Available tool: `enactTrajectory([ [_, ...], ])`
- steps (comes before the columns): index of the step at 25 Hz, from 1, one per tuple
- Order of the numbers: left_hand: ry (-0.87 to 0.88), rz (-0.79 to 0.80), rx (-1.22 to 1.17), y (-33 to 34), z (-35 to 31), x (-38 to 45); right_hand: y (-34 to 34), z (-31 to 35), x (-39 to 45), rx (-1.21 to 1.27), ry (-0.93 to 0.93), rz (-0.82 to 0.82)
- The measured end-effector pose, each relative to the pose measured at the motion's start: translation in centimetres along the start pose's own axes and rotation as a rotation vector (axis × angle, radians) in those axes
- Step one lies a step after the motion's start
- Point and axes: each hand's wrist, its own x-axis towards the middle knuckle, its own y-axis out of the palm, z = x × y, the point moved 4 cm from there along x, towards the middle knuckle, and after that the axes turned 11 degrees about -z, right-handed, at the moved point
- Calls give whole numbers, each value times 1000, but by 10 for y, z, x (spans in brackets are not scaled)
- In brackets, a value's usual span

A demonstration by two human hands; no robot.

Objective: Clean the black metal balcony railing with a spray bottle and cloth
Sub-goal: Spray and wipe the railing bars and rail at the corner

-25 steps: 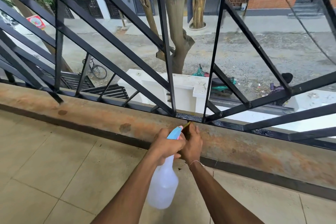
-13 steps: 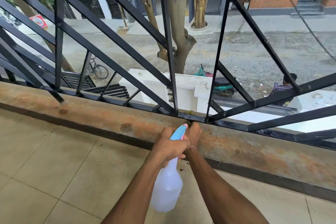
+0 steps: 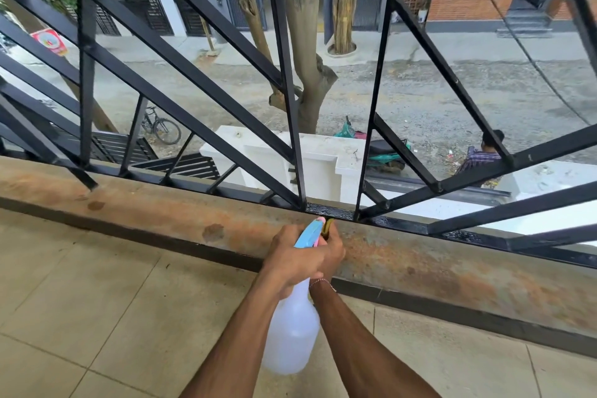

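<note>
While left hand (image 3: 295, 257) grips spray bottle (image 3: 292, 336) below railing (image 3: 329, 212), right hand (image 3: 332, 249) half hidden behind it, pinching cloth (image 3: 327, 228).

the right hand (image 3: 332, 247) sits mostly behind the left hand (image 3: 292, 257) and the spray bottle (image 3: 292, 339), so its grip cannot be read. only a dark, yellowish scrap of cloth (image 3: 328, 227) pokes out above it. the bottle's trigger is hidden under the left fingers. the railing (image 3: 181, 107) runs off the top, left and right edges. both forearms are cut by the bottom edge.
</note>
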Motion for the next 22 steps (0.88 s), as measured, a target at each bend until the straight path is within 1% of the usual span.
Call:
enactTrajectory([
  [2, 26, -48, 58, -3, 8, 10, -2, 1, 6, -106, -92, 89],
  [4, 42, -62, 75, -3, 10, 15, -6, 9, 23, -293, -166, 132],
  [6, 44, -70, 67, -3, 10, 14, -1, 12, 37, -495, -139, 113],
  [8, 58, -91, 77, -5, 9, 12, 5, 11, 40, -563, -112, 117],
  [9, 55, -100, 78, -7, 8, 10, 5, 12, 37, -556, -116, 110],
  [10, 58, -100, 80, -7, 9, 11, 5, 11, 36, -544, -112, 104],
  [12, 68, -94, 89, -7, 10, 12, -1, 14, 26, -441, -131, 135],
  [13, 69, -83, 88, -7, 9, 11, -6, 16, 19, -354, -108, 159],
  [15, 82, -52, 96, -5, 7, 10, -17, 28, 4, -153, -73, 110],
  [17, 83, -34, 81, -3, 4, 8, -32, 36, -8, -88, -105, 61],
  [19, 80, -38, 54, -2, 2, 8, -47, 44, -18, -16, -107, 102],
  [20, 74, -44, 32, -2, 1, 9, -54, 47, -21, 54, -58, 128],
  [22, 62, -47, -3, -2, -2, 10, -71, 54, -20, 224, 135, 167],
])
